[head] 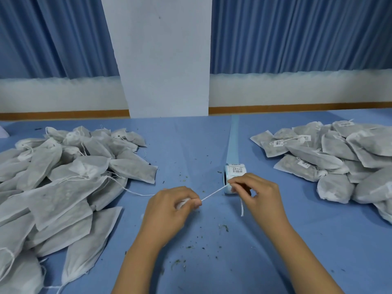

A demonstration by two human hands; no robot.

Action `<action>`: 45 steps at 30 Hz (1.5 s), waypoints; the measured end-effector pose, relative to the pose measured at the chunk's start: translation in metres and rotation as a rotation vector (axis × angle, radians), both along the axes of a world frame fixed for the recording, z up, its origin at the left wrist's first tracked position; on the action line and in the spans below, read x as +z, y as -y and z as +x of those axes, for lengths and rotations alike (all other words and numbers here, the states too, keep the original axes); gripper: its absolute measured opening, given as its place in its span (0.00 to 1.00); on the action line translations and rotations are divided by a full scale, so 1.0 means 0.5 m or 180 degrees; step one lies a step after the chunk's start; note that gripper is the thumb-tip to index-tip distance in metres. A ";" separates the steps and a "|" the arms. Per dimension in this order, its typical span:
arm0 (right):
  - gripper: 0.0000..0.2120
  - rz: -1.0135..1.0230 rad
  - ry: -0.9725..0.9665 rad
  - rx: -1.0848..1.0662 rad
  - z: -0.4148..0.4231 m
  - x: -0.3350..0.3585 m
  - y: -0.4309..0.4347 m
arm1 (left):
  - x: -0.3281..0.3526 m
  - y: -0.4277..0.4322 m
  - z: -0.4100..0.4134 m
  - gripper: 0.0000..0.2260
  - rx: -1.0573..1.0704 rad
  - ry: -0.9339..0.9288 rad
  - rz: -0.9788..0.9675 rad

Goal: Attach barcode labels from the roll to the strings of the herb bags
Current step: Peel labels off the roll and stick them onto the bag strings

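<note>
My left hand (169, 206) grips the gathered neck of a white herb bag (182, 204), most of it hidden under my palm. A white string (214, 193) runs taut from there up to my right hand (256, 196), which pinches its other end; a loose tail hangs below the fingers. Just behind my right hand stands the roll of barcode labels (235, 171), a printed label on top. Its pale blue backing strip (233, 141) trails away across the table.
A large heap of unlabelled herb bags (55, 187) fills the left side of the blue table (191, 149). A heap of bags with barcode labels (339, 158) lies on the right. Herb crumbs (180, 262) are scattered in front. A white pillar (165, 60) stands behind.
</note>
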State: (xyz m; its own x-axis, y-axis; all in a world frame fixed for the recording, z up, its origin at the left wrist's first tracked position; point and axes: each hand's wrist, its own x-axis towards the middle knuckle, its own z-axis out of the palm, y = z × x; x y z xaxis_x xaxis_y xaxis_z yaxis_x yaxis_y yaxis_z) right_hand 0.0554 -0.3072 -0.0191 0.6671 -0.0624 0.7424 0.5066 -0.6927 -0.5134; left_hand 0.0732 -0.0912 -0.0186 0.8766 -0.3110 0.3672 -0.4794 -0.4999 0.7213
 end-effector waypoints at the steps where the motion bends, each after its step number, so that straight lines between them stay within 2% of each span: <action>1: 0.06 0.0189 -0.0082 -0.0013 0.001 -0.002 -0.005 | 0.001 0.003 -0.001 0.07 -0.0158 -0.0018 -0.0153; 4: 0.05 0.0497 -0.0459 -0.0005 0.007 -0.010 -0.020 | 0.006 0.026 -0.011 0.05 -0.0576 -0.0244 -0.1033; 6: 0.04 0.0267 -0.0735 0.0193 0.007 -0.020 -0.034 | 0.003 0.037 -0.013 0.07 -0.0656 -0.0375 -0.1543; 8: 0.04 -0.0007 -0.0955 0.0480 0.003 -0.027 -0.047 | -0.006 0.040 -0.009 0.09 -0.0501 -0.0363 -0.1734; 10: 0.03 -0.0230 -0.1023 0.0794 -0.002 -0.028 -0.055 | -0.014 0.036 -0.001 0.12 -0.0104 -0.0025 -0.1471; 13: 0.04 -0.0483 -0.0823 0.1074 -0.010 -0.021 -0.052 | -0.023 0.021 0.015 0.11 0.0254 0.0755 -0.0529; 15: 0.04 -0.0595 -0.0568 0.1067 -0.015 -0.014 -0.049 | -0.026 0.012 0.024 0.08 0.0223 0.0817 -0.0110; 18: 0.04 -0.0465 -0.0137 0.0862 -0.018 -0.003 -0.046 | -0.025 0.016 0.023 0.06 -0.0054 0.0591 0.0141; 20: 0.03 -0.0176 0.0083 0.0718 -0.017 0.001 -0.044 | -0.023 0.028 0.014 0.05 -0.0299 0.0385 0.0092; 22: 0.03 0.0250 -0.0014 0.0621 -0.018 0.001 -0.045 | -0.021 0.038 0.007 0.05 -0.0497 0.0094 -0.0020; 24: 0.06 0.0858 -0.0516 0.0568 -0.018 -0.003 -0.050 | -0.019 0.043 0.001 0.05 -0.0544 0.0003 -0.0077; 27: 0.07 0.1476 -0.1195 0.0465 -0.011 -0.007 -0.052 | -0.016 0.049 -0.007 0.06 -0.0353 0.0255 -0.0520; 32: 0.09 0.1286 -0.1683 0.0638 -0.012 -0.011 -0.067 | -0.012 0.056 -0.013 0.10 0.0212 0.0703 -0.1016; 38: 0.08 0.1142 -0.2089 0.0891 -0.014 -0.013 -0.068 | -0.009 0.055 -0.016 0.12 0.0217 0.0318 -0.1076; 40: 0.05 0.0957 -0.1844 0.0785 -0.016 -0.011 -0.066 | -0.009 0.057 -0.016 0.11 0.0225 0.0001 -0.1176; 43: 0.01 0.0432 -0.0579 0.0427 -0.020 -0.005 -0.061 | -0.011 0.056 -0.013 0.09 0.0314 -0.0321 -0.1274; 45: 0.02 0.0239 -0.0053 0.0398 -0.024 -0.006 -0.063 | -0.012 0.056 -0.012 0.09 0.0331 -0.0412 -0.1252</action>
